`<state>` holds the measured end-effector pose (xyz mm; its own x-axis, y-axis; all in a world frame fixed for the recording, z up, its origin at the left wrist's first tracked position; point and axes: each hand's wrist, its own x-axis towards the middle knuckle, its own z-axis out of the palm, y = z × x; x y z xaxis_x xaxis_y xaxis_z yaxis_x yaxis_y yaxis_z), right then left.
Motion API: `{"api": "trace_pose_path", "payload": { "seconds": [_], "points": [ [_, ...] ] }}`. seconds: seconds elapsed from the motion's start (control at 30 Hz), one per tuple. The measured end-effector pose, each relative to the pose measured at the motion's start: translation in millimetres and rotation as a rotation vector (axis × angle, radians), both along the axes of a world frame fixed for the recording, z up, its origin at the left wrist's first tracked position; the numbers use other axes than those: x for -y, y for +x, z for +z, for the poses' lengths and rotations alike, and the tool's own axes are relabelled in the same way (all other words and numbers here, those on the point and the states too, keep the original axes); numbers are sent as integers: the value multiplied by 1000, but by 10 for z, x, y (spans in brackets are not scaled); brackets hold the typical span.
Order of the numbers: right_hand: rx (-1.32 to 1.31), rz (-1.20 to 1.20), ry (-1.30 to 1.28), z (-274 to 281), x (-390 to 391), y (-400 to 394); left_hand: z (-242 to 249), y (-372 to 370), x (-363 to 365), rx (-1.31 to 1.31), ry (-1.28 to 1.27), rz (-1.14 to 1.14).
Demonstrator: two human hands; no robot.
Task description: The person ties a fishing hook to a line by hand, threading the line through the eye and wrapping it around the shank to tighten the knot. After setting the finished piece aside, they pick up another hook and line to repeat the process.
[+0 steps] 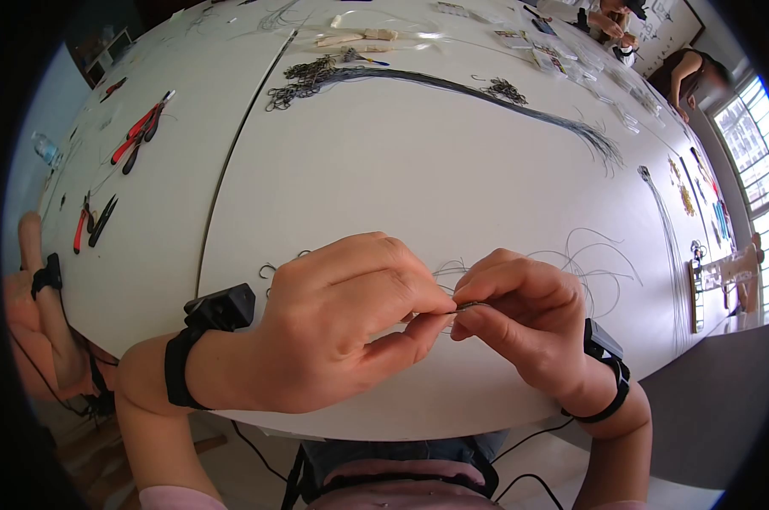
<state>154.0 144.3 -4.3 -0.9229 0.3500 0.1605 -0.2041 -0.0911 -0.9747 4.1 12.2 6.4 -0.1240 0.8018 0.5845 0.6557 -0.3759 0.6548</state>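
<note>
My left hand [350, 319] is closed in a pinch, its thumb and forefinger tips on a thin dark fish hook [468, 305]. From the other side, my right hand [525, 319] pinches the same hook, so the fingertips of both hands nearly meet. Fingers cover much of the hook. Thin clear fishing line [593, 268] lies in loose loops behind my right hand. Beyond my left hand, a few dark hooks [267, 271] lie on the white table [384, 187], partly hidden by that hand.
Farther back lies a long bundle of dark line [452, 85] with many hooks [304, 81] at its left end. A smaller hook pile [503, 89] is nearby. Red-handled pliers [138, 136] lie left. A person's arm [57, 331] is at far left; other people [690, 81] work at upper right.
</note>
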Motion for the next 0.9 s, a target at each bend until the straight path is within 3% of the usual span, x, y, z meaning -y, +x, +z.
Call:
{"api": "trace_pose_path", "payload": {
  "seconds": [0.13,0.4,0.47,0.73,0.83,0.9],
  "points": [
    [7,-62,14,-12,1,-5,13,-5,12,-7,5,20],
    [-35,45,-70,-18,-16,13,-11,26,-14,-2,34,28],
    [-40,56,-74,-24,-12,12,-69,-13,-16,-134,103,13],
    [8,41,-138,6,26,32,-70,-31,-2,-213,142,-2],
    [-46,-33,59,-2,49,16,-60,-9,3,-181,128,1],
    [-99,-154,429,-12,56,9,-49,7,10,-156,113,1]
  ]
}}
